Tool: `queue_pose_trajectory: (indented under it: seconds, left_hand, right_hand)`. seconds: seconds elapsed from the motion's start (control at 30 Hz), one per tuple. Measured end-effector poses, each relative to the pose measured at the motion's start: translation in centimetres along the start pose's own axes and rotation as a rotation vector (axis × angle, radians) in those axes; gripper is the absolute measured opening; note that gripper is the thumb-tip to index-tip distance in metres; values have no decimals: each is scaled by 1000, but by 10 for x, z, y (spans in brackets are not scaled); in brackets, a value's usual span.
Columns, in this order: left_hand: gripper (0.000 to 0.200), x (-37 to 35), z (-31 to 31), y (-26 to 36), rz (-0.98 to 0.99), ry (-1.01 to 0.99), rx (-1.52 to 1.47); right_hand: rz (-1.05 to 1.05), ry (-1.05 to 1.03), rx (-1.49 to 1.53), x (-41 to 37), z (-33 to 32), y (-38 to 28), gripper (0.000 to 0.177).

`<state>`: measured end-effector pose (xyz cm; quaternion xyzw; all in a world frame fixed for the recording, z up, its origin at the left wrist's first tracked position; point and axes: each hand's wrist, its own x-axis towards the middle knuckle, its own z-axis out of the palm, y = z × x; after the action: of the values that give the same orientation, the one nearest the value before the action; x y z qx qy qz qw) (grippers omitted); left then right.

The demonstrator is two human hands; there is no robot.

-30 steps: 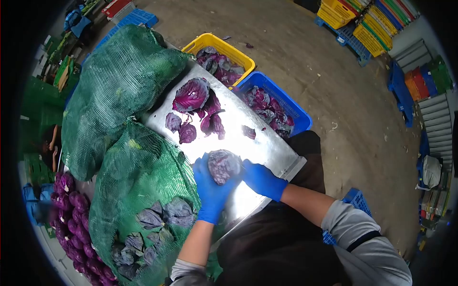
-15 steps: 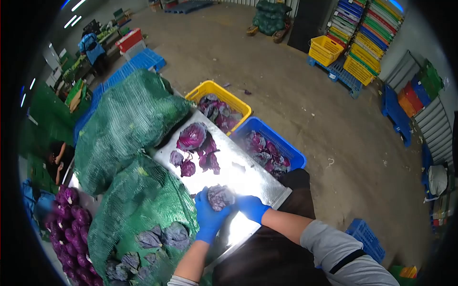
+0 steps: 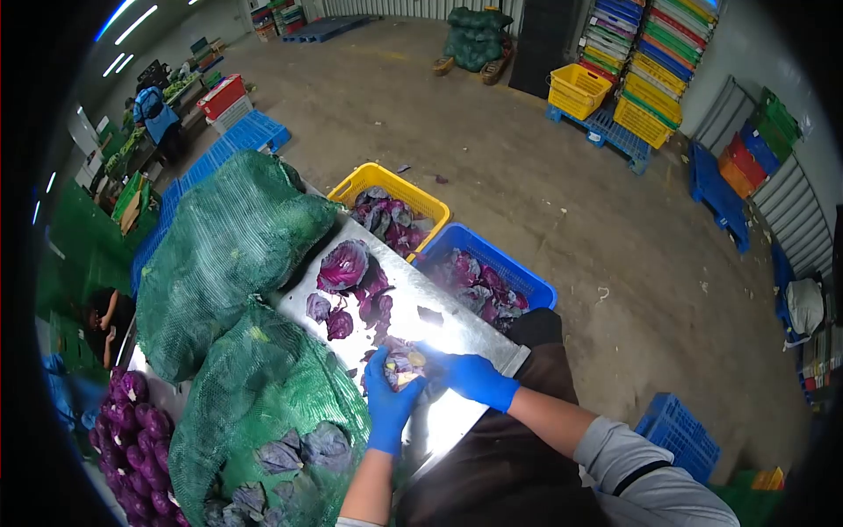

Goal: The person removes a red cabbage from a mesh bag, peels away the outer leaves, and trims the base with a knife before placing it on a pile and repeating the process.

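Note:
A small red cabbage [image 3: 406, 358] is held over the near end of the metal table [image 3: 457, 329], its pale stem end showing. My left hand [image 3: 392, 406], in a blue glove, is closed around its left side. My right hand [image 3: 479, 379], also gloved in blue, is at its right side with curled fingers; what they grip is blurred and hidden. Farther up the table lie a larger red cabbage [image 3: 343, 265] and loose purple leaves [image 3: 378, 309]. To the left, an open green mesh sack [image 3: 290, 378] holds dark cabbages [image 3: 326, 446].
Beyond the table stand a yellow crate [image 3: 423, 201] and a blue crate [image 3: 537, 288] with cabbage leaves. A full green mesh sack [image 3: 230, 237] lies at the left, near a pile of purple cabbages [image 3: 133, 439]. Two people work at the far left. Stacked crates stand behind.
The held cabbage has turned, so its pale stem end now shows. My right hand has come against its side. The whole view has shifted slightly.

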<state>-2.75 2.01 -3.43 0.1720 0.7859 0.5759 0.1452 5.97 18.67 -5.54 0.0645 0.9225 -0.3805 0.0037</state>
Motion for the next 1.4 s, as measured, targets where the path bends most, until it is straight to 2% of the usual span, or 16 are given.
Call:
queue_pose_trajectory:
  seconds: [0.13,0.2,0.27,0.33,0.43,0.6,0.67,0.77,0.87,0.93,1.0,1.07,1.2,1.33,1.37,1.4]
  left_hand:
    - [88,-6,-3,-7,-10,22,-172]
    - [87,-8,-2,-5,-2,58,-159]
    - [85,-11,-5,0,50,38,-67]
    - [85,-23,-5,2,96,14,-71]
    - [85,-37,-4,-3,165,-4,-47]
    - [86,-30,-27,-7,95,-97,-239]
    - [85,-26,-35,2,20,-161,-290]
    - [85,-19,-47,-1,-1,-239,-264]
    - [88,-6,-48,-7,18,-310,-286]
    - [89,6,-44,3,19,-361,-202]
    - [89,8,-40,-2,57,-339,-216]
    - [89,-11,-35,-6,-117,48,-197]
    - [97,-32,1,24,-88,144,-300]
    - [102,-17,-12,23,-97,81,-189]
    - [104,-11,-17,9,-44,-25,-160]
    - [106,-7,-24,-4,8,-137,-128]
  right_hand:
    - [-169,190,93,10,14,17,62]
    - [117,-186,239,17,15,33,47]
    - [-81,-101,313,31,47,95,52]
    - [338,-161,705,31,-34,55,55]
    - [452,-295,289,30,-55,32,56]
    - [205,119,60,25,-28,43,57]
    - [292,110,83,28,-22,44,53]
    - [641,121,583,39,-52,48,43]
    - [323,202,158,34,-92,-8,44]
    - [17,64,786,29,-49,-23,46]
    - [-48,-96,349,26,-30,-32,48]
    - [-5,-36,379,24,-45,-52,46]
    - [87,71,424,18,-32,-50,42]
    - [236,61,534,27,-34,-8,37]
    - [172,127,159,29,-45,-6,33]
    - [173,129,158,31,-47,5,33]
